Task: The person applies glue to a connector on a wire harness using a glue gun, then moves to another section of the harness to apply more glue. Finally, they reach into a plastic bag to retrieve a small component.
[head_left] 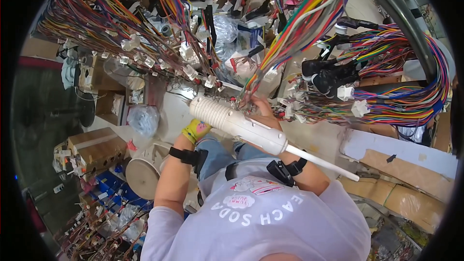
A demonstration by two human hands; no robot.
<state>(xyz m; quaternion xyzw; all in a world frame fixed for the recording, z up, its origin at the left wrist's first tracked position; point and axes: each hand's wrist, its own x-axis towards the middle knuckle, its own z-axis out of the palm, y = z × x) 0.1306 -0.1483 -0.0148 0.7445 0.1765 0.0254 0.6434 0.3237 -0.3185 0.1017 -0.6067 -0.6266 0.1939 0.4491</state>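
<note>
A white tool with a ribbed barrel (237,123) and a thin white cord crosses the middle of the view, close to the camera. Beside its ribbed end is my left hand (196,129) in a yellow patterned glove; its fingers are mostly hidden behind the tool. My right hand (263,107) reaches past the tool's far side to the lower end of a hanging bundle of multicoloured wires (290,38). Its fingers look closed on the wire ends, partly covered by them. White connectors (210,81) hang close by.
More wire harnesses (111,24) hang at the far left, and others (411,92) loop over a dark curved bar (411,24) at right. On the left stand a cardboard box (96,147) and a round beige stool (142,178). Flat cardboard (411,169) lies at right.
</note>
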